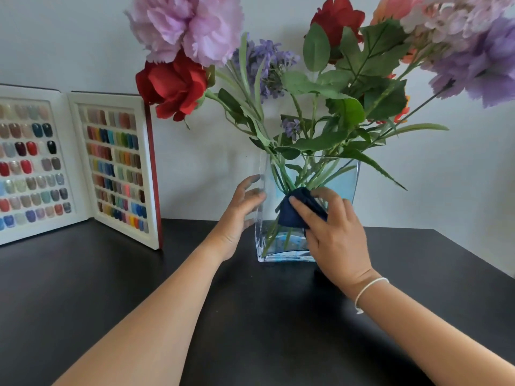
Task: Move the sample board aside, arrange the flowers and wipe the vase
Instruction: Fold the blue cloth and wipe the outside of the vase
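Right hand (335, 235) presses crumpled navy cloth (299, 208) against square glass vase (344, 179).

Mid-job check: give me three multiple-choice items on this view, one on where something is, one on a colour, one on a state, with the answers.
1. Where does the sample board stand relative to the vase?
A. To its left, against the wall
B. To its right
C. Flat in front of it

2. What colour is the cloth?
A. White
B. Dark blue
C. Yellow

3. What is the right hand doing?
A. Resting flat on the table
B. Gripping a flower stem
C. Holding the cloth against the vase

Answers:
1 A: the open board stands upright at the left, apart from the vase.
2 B: the cloth shows navy against the clear glass.
3 C: its fingers press the cloth onto the vase front, while the left hand steadies the vase's left edge with spread fingers.
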`<state>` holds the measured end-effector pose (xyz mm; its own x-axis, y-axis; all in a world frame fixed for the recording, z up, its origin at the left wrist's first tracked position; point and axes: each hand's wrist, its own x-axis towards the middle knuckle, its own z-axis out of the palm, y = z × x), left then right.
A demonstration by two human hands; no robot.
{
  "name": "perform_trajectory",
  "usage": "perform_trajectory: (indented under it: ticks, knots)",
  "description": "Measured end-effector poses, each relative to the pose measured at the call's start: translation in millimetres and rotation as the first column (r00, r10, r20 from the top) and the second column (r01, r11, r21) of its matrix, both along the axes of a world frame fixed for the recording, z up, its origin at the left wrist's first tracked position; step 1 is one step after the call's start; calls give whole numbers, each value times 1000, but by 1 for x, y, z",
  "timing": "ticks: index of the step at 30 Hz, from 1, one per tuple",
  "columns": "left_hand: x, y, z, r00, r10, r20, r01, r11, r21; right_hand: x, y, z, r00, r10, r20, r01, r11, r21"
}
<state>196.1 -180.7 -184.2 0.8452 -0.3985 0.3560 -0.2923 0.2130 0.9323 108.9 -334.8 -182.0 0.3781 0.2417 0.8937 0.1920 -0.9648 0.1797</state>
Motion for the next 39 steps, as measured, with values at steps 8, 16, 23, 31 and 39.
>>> perform_trajectory:
  ticks: [8,16,23,31,39]
  knots:
    - [-9,-8,-5,973,139,185,-152,986,61,4,-1,6,997,32,65,-38,994,105]
    - [-10,-6,-9,985,106,139,-113,992,47,-7,0,-16,995,-32,-91,35,999,30]
    - [-10,-5,-11,991,86,102,-91,995,47,3,3,9,982,185,44,-190,968,162]
    - [-14,-5,-11,992,61,107,-68,996,58,6,20,-4,979,202,-2,-201,976,89]
    - [-14,-5,-13,989,78,128,-87,994,63,7,2,26,981,143,134,-164,973,162]
